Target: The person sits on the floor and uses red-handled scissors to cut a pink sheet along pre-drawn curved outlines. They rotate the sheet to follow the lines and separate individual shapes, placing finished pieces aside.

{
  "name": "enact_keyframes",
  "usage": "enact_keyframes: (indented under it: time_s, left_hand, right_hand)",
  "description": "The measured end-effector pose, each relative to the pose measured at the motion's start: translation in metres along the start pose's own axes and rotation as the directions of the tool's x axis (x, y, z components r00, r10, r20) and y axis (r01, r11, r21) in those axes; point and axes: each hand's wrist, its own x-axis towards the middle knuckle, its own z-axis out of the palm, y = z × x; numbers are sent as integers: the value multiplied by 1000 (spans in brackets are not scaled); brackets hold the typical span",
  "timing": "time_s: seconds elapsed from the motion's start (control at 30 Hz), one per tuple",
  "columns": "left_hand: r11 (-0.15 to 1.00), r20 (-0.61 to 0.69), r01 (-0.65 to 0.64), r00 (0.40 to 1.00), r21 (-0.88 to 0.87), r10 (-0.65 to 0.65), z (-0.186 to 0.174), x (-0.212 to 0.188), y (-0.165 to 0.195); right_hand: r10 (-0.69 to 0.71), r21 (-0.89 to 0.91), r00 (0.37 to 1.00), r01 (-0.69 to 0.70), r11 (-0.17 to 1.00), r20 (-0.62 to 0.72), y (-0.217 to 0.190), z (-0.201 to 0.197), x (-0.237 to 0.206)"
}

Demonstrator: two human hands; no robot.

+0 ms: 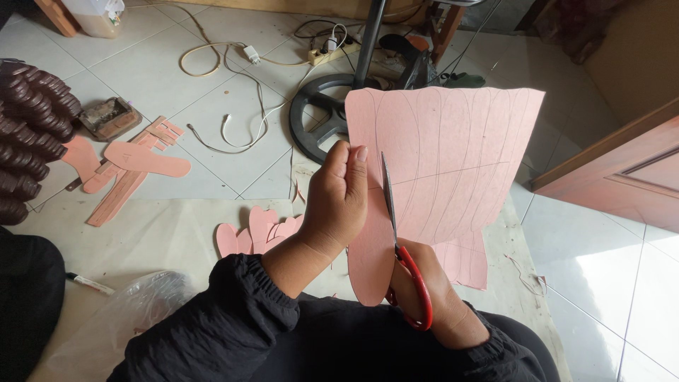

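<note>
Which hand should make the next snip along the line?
Probably the right hand: it already grips the red-handled scissors, blades up in the pink sheet. The left hand is busy pinching the sheet's edge.

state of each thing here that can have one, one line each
pink sheet: held upright, partly cut along a drawn line
scissors: blades open, in the sheet
left hand: pinching the sheet's edge
right hand: in the red scissor handles
cut-out sole shapes: lying flat on the floor
</note>
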Motion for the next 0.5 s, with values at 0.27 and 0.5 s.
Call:
enact_keyframes:
  time_s: [0.27,0.5]
  left_hand:
    - [999,2,51,999,-1,-51,1,1,-4]
    - [997,-7,72,997,-3,-72,2,2,-8]
  right_hand:
    - [56,-10,998,-56,998,-34,-3,4,4]
    - [131,8,991,-131,991,-20,-8,3,5]
